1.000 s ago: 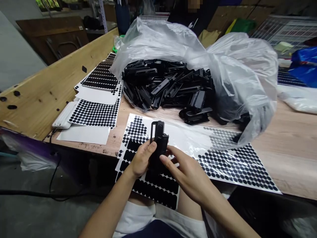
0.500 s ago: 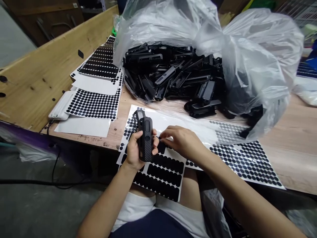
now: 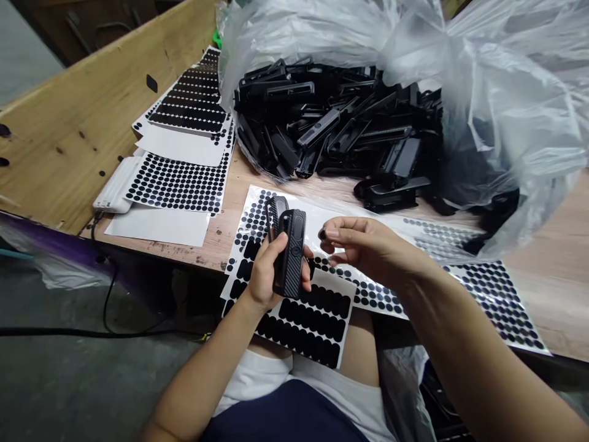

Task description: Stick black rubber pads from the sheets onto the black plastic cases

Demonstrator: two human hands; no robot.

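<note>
My left hand (image 3: 267, 273) is wrapped round a black ribbed plastic part (image 3: 292, 255), held above the sheets at the table's front edge. A second black part (image 3: 276, 212) shows just behind it, partly hidden. To the right, my right hand (image 3: 363, 245) pinches a small round black sticker (image 3: 323, 234) between thumb and finger, apart from the black part. Under my left hand lies a sheet of larger black stickers (image 3: 313, 325), overhanging the edge. A sheet of black dots (image 3: 497, 301) extends to the right.
A clear plastic bag (image 3: 515, 110) full of black parts (image 3: 322, 129) stands at the back. More sticker sheets (image 3: 179, 184) and a white device (image 3: 117, 187) with a cable lie at the left, beside a wooden board (image 3: 92, 116).
My right hand has lifted off the sticker sheet and moved right and up, now with a round sticker in its fingertips. The view has shifted slightly, and the black part appears further right.
</note>
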